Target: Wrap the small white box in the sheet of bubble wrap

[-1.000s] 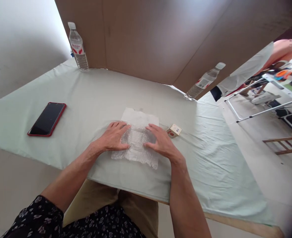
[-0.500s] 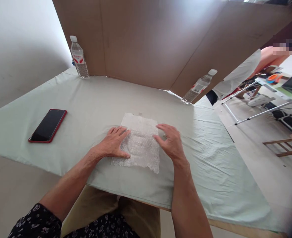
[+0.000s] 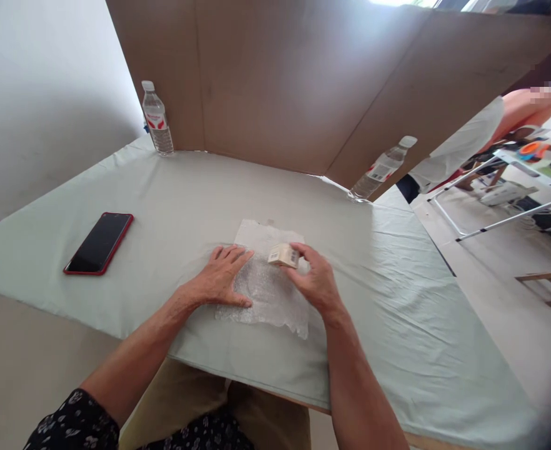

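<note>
Your left hand (image 3: pixel 222 281) lies flat and open on the bubble wrap (image 3: pixel 268 290); your right hand (image 3: pixel 317 282) grips a small box (image 3: pixel 283 255) above it.

At frame centre the bubble wrap (image 3: pixel 266 284) lies on my desk (image 3: pixel 186 194); my left hand (image 3: pixel 222 281) rests flat on its left edge, my right hand (image 3: pixel 315 284) holds a small box (image 3: pixel 283 255) above it. A phone (image 3: pixel 99 242) lies left, bottles (image 3: pixel 157 119) at the back
</note>
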The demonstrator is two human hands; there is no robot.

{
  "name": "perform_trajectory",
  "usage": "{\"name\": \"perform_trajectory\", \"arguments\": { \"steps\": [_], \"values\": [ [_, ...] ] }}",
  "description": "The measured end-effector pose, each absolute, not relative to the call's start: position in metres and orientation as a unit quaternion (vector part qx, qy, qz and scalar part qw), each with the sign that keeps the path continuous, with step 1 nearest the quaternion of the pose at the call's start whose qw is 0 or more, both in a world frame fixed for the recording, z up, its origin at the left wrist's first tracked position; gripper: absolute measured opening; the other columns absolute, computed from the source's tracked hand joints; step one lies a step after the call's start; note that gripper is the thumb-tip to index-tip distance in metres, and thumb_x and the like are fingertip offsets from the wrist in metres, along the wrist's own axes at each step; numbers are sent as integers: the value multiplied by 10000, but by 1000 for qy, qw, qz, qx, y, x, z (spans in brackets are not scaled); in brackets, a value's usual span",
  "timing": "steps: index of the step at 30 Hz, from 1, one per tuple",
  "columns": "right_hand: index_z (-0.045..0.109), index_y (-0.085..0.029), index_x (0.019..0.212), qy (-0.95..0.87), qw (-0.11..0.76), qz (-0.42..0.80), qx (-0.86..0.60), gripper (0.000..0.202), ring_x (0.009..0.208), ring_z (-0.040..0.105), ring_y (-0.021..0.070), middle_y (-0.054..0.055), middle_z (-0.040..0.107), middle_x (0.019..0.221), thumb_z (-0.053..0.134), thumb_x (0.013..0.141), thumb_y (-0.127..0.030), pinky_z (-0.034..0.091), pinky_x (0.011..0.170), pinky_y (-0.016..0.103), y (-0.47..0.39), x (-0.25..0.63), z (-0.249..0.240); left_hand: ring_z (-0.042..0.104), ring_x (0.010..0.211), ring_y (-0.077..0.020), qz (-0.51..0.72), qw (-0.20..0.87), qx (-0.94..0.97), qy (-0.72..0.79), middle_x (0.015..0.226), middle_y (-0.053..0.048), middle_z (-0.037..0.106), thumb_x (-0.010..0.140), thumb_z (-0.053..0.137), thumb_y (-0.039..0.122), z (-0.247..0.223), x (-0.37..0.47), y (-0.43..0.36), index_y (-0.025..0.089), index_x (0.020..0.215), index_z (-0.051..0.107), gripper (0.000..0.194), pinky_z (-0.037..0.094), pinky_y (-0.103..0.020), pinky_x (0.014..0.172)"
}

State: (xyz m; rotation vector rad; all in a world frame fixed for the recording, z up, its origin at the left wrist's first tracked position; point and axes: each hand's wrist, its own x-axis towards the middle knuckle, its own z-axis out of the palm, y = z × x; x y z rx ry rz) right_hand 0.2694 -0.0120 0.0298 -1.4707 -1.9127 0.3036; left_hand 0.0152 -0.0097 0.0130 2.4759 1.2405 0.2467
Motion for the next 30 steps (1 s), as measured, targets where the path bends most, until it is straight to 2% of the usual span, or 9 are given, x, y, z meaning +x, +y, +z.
{"name": "perform_trajectory", "arguments": {
  "steps": [4,6,9,13,22,24,26,28,30],
  "values": [
    [591,-229,1263,-783,230,137,-562,446,1093,636,303,103,686,1275,622,825,-303,450,944,482,-17,245,20,255,1482,-389,90,177,876,440,1573,-212,350,645,744,683,13,15,-10,167,1547,257,1147,136,-563,1195],
    [549,-231,1327,-784,209,148,-565,511,1139,618,312,108,646,1348,616,824,-289,448,951,493,-17,244,17,272,1474,-387,100,178,875,438,1564,-205,366,654,736,684,13,15,-10,180,1542,269,1123,153,-558,1190],
    [512,-216,1367,-781,211,163,-565,555,1182,600,313,115,617,1386,612,828,-305,441,980,505,-17,248,17,304,1460,-371,109,183,874,437,1549,-196,390,682,719,674,14,13,-9,175,1534,283,1079,182,-537,1186],
    [543,-228,1331,-782,219,171,-559,499,1162,614,311,104,646,1345,600,846,-331,449,984,513,-17,252,18,307,1459,-366,102,181,876,434,1551,-192,385,684,728,646,15,11,-8,166,1532,283,1071,197,-525,1184],
    [546,-238,1310,-788,237,177,-539,513,1183,607,301,106,634,1342,635,807,-290,454,1015,504,-16,253,21,290,1468,-377,88,176,879,434,1568,-189,368,684,740,609,14,11,-8,177,1526,302,1042,192,-545,1187],
    [545,-228,1290,-782,269,172,-535,513,1132,622,284,115,627,1326,665,796,-301,470,987,475,-20,253,33,309,1460,-368,98,178,877,436,1553,-187,392,704,733,587,16,11,-8,172,1514,328,996,211,-542,1185],
    [587,-229,1181,-778,293,172,-529,402,995,651,250,97,672,1198,686,808,-339,494,911,428,-29,253,50,339,1445,-354,123,178,872,439,1529,-178,429,746,706,547,20,11,-9,175,1494,366,902,244,-535,1178],
    [622,-244,1040,-812,254,189,-490,275,905,657,228,57,709,1038,703,821,-388,490,855,392,-44,251,68,371,1429,-334,157,178,865,442,1508,-159,465,792,669,479,23,11,-10,190,1468,411,779,278,-523,1172],
    [632,-253,1044,-861,169,180,-444,350,970,646,254,57,705,1081,761,777,-438,468,889,412,-64,247,79,405,1411,-317,190,181,858,442,1479,-129,508,812,638,401,25,11,-10,214,1434,460,674,304,-513,1170]
  ]
}}
